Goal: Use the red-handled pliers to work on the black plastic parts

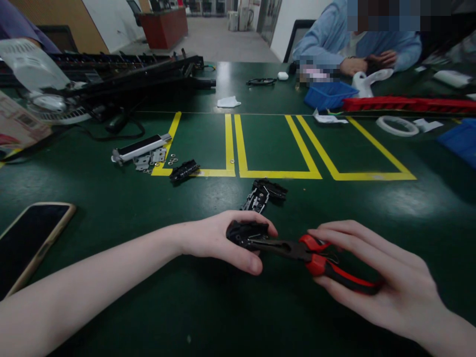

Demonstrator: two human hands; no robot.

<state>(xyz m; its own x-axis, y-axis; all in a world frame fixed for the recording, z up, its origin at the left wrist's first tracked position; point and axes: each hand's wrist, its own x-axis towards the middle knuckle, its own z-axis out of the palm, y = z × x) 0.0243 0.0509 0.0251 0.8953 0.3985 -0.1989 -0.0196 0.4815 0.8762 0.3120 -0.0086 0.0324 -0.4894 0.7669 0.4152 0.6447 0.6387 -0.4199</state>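
Observation:
Between the thumb and fingers of my left hand (219,240) is a small black plastic part (247,232). My right hand (386,277) is closed around the red and black handles of long-nose pliers (297,249). Their dark jaws point left and reach the black part; whether they grip it I cannot tell. Just beyond my left hand lie a metal-and-black bracket piece (257,197) and another black part (273,189), touching or overlapping. Farther left rests a similar black part (185,170) on the yellow tape.
A phone (33,243) lies at the left. Metal plates (150,158), small rings (173,159) and a silver-and-black bar (143,148) lie beyond it. Long black assemblies fill the far left. A blue bin (329,94), tape roll (397,126) and co-worker (320,44) are at far right.

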